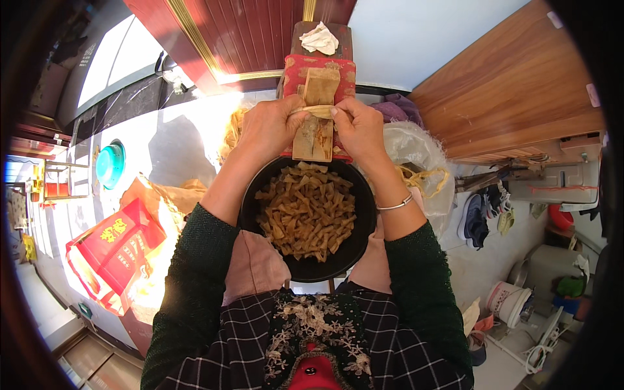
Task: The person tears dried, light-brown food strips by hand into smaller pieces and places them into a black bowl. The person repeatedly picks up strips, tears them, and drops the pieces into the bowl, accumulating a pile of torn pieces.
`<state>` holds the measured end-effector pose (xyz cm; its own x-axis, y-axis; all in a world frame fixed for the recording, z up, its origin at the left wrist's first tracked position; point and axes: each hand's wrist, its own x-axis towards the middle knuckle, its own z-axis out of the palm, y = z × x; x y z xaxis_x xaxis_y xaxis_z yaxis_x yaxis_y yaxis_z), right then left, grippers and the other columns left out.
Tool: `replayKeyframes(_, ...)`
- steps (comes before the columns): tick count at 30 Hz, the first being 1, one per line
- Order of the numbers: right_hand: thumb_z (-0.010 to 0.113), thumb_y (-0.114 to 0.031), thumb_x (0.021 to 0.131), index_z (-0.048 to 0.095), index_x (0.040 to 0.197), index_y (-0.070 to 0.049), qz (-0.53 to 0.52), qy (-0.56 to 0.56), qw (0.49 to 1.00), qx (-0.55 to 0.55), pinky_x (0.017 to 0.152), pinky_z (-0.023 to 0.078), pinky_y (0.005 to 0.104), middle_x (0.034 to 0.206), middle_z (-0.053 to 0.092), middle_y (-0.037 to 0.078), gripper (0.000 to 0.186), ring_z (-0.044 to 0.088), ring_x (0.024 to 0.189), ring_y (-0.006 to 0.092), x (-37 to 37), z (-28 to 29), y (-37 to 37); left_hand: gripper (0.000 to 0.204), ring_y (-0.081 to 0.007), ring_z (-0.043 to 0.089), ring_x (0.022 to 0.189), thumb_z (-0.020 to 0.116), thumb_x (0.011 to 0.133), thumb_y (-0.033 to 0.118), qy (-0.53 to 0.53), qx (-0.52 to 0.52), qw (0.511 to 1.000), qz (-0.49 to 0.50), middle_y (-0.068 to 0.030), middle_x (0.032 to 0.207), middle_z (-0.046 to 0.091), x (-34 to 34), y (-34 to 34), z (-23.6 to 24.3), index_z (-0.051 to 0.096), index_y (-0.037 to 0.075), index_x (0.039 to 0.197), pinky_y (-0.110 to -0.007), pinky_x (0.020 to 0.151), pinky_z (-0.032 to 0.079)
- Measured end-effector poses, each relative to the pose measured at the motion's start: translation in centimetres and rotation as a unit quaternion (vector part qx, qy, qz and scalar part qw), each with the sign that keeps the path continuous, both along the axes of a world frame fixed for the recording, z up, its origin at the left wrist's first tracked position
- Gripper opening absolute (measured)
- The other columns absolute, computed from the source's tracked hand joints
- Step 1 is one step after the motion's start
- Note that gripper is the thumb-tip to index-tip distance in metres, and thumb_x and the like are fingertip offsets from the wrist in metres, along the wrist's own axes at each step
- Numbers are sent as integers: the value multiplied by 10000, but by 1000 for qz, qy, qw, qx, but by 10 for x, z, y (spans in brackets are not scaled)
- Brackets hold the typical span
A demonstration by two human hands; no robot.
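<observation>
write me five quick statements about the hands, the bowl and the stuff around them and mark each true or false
1. The left hand and the right hand both hold the pale strip. True.
2. The black bowl is empty. False: brown pieces lie in it.
3. The bracelet is on the left wrist. False: it is on the right wrist.
4. The red bag is on the person's left side. True.
5. The teal basin is on the person's right side. False: it is on the left.
</observation>
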<state>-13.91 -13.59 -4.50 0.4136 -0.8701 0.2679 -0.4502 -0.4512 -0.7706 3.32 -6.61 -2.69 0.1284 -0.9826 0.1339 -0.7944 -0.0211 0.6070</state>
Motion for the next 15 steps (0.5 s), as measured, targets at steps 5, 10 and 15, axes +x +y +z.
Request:
replayKeyframes(5,633,-209,804,638,780,-7,-21,208,978,-28,559,456,432,669,615,174,204,576,589,364,-7,-9,-4,265,-339,620,683,599,874,369,-75,78,994,-5,-125,694,633,5,17,3,672,128,958,-431,629,475)
replayKeyframes(10,611,-226,890,618,689,-28,130,-241,887,372,406,385,276,556,557,44,282,507,436,156,-10,12,29,353,-363,632,725,536,916,419,37,97,992,-73,-156,713,644,-16,45,17,675,105,994,-437,644,489)
replayKeyframes(15,534,-223,960,583,882,-26,193,-336,694,606,401,322,184,616,477,-26,218,402,446,36,2,20,58,487,-152,526,578,325,1017,418,531,-21,846,36,-24,699,590,-49,46,-3,594,33,889,-296,578,468)
